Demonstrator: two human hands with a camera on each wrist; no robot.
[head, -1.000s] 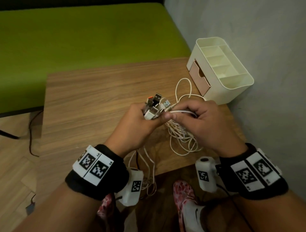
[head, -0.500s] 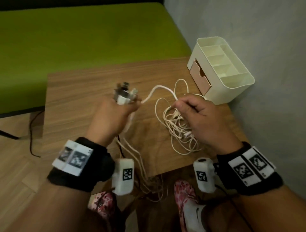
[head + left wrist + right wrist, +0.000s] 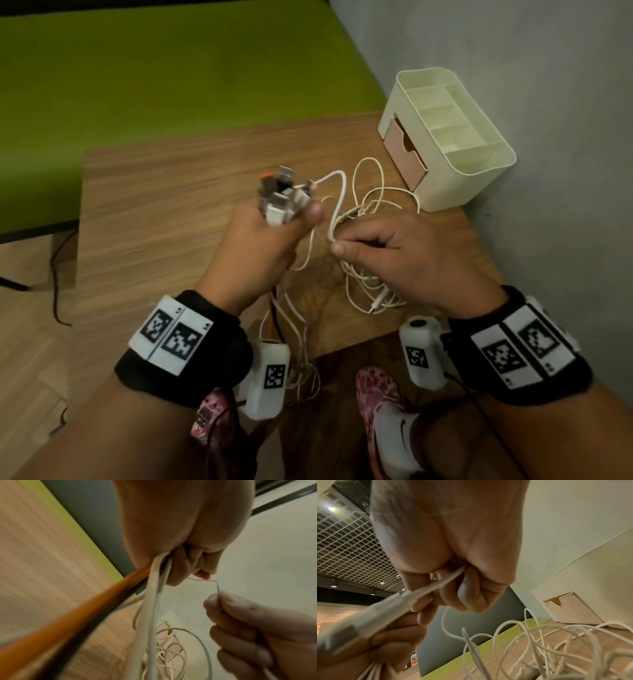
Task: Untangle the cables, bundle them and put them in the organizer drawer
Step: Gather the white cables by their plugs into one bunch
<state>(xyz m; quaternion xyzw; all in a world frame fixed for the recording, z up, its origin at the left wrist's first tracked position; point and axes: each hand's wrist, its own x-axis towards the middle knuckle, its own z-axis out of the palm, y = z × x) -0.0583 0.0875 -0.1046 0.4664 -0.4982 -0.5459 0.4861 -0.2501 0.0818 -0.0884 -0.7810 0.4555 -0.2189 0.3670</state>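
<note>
My left hand [image 3: 270, 236] is raised over the wooden table [image 3: 164, 212] and grips a bunch of cable plugs [image 3: 281, 197], white, grey and orange, that stick up from the fist. Their cords, white ones [image 3: 152, 601] and an orange one [image 3: 72, 616], hang down from the fist and run off the table's near edge. My right hand [image 3: 387, 253] pinches a thin white cable [image 3: 339, 202] that arcs from the plug bunch. A tangle of white cable [image 3: 370, 284] lies on the table under it. The cream organizer [image 3: 479, 164] stands at the far right with its pink drawer [image 3: 404, 150] partly open.
A grey wall [image 3: 548, 102] runs along the right side of the table. A green surface [image 3: 171, 68] lies beyond the far edge. Below the near edge are my pink shoes [image 3: 380, 394]. A dark cord [image 3: 54, 274] trails on the floor at left.
My left hand drew the plug bunch away to the left, then came back part of the way. My right hand slid along the white cable, and both hands now sit closer together.
</note>
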